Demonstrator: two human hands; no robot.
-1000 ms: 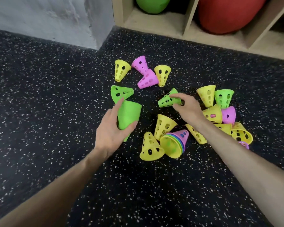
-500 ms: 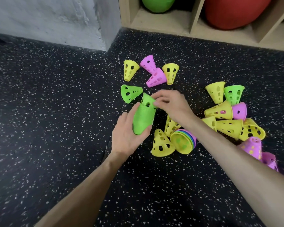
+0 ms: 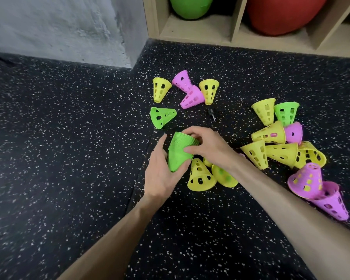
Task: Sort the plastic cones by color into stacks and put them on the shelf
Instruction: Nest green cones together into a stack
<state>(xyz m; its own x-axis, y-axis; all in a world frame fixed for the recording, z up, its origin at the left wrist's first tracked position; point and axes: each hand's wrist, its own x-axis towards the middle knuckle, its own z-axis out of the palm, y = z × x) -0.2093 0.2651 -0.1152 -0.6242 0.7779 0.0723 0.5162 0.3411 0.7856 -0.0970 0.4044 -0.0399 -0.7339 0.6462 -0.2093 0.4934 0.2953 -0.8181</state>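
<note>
Floor (image 3: pixel 69 158): both hands round green stack (image 3: pixel 179 151)

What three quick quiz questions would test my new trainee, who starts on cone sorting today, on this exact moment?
1. True or false: both hands grip the green stack.
2. Which is in the shelf? A) green ball B) blue box C) pink cone
3. How many loose green cones lie on the floor?

Key: 1 true: left hand, right hand. 2 A. 3 two.
</note>
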